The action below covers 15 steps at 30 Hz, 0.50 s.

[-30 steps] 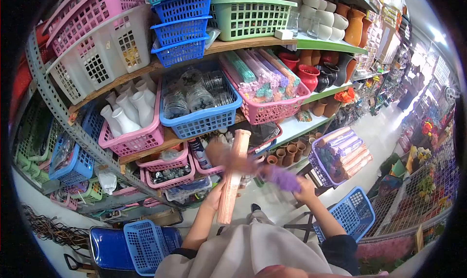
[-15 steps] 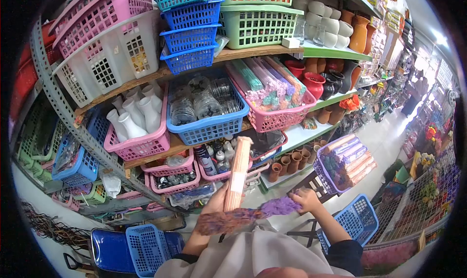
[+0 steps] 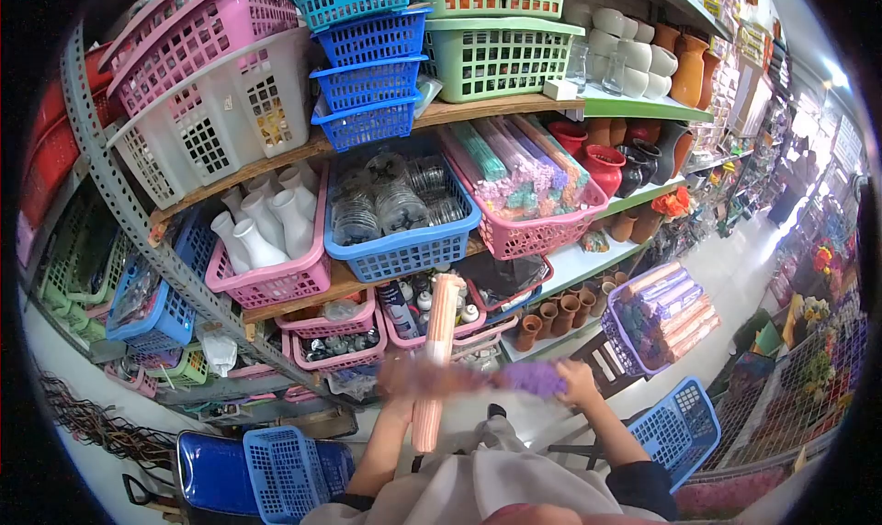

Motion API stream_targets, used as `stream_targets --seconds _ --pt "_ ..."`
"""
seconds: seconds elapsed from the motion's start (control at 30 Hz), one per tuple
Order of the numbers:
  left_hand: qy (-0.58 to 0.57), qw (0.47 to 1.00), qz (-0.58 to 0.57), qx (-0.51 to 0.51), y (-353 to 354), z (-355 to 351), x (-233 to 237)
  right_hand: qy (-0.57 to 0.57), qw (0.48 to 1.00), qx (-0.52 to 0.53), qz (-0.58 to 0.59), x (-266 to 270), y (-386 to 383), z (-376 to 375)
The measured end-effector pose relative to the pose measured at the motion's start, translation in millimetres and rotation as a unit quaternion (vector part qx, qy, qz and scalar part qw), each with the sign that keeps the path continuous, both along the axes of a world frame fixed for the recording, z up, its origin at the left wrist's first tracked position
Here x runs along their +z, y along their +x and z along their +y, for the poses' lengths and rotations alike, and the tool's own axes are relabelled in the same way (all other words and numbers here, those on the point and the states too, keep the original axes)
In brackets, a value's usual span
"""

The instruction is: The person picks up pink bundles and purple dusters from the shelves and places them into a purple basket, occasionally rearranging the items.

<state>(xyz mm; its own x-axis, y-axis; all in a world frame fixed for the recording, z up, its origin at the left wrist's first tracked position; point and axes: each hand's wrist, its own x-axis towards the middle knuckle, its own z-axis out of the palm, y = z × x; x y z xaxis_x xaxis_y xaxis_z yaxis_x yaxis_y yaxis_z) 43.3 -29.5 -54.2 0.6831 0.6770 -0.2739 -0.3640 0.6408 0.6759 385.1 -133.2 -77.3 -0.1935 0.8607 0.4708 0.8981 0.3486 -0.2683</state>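
Head view — forearms [image 3: 617,427] forward, left hand [image 3: 397,407] holding bundle [image 3: 442,322], right hand [image 3: 577,384] gripping cloth [image 3: 533,379]

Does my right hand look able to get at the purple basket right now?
Probably yes: the purple basket looks close to your right hand, with nothing visible between them. That hand is holding the blurred purple-and-brown cloth, though, so it would likely need to let go first.
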Motion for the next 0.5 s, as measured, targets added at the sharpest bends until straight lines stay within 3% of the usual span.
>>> stream_targets --seconds 0.03,0.1,0.17,0.23,0.27,0.3,0.37,0.5 --pt "0.009 1.000 -0.014 -0.018 -3.2 -1.9 -2.7 0.000 1.000 0.001 -0.001 -3.9 -0.3 4.4" --pt "0.007 0.996 -0.082 -0.039 -5.9 -4.4 -5.2 -0.002 0.969 -0.118 0.216 -8.3 -5.4 17.9" --pt "0.037 0.998 0.002 0.048 -4.7 -18.8 27.0 -0.057 0.949 -0.164 0.262 12.4 -18.5 31.3" --pt "0.016 0.998 0.014 0.062 -13.5 -18.3 20.6 -0.130 0.868 -0.137 0.459 35.4 -32.6 50.4" --pt "0.027 0.998 -0.021 0.048 -20.5 -14.8 10.1 -0.172 0.841 -0.111 0.501 52.9 -39.7 58.1" --pt "0.038 0.997 -0.057 0.035 -26.5 -11.5 5.2 -0.172 0.841 -0.109 0.501 73.5 -47.5 66.6" --pt "0.040 0.996 -0.067 0.046 -34.4 -8.5 11.9 -0.230 0.759 -0.043 0.608 115.5 -60.7 88.1" --pt "0.078 0.991 -0.034 0.107 -35.1 1.1 33.1 -0.251 0.718 0.075 0.645 173.5 -75.4 152.8"
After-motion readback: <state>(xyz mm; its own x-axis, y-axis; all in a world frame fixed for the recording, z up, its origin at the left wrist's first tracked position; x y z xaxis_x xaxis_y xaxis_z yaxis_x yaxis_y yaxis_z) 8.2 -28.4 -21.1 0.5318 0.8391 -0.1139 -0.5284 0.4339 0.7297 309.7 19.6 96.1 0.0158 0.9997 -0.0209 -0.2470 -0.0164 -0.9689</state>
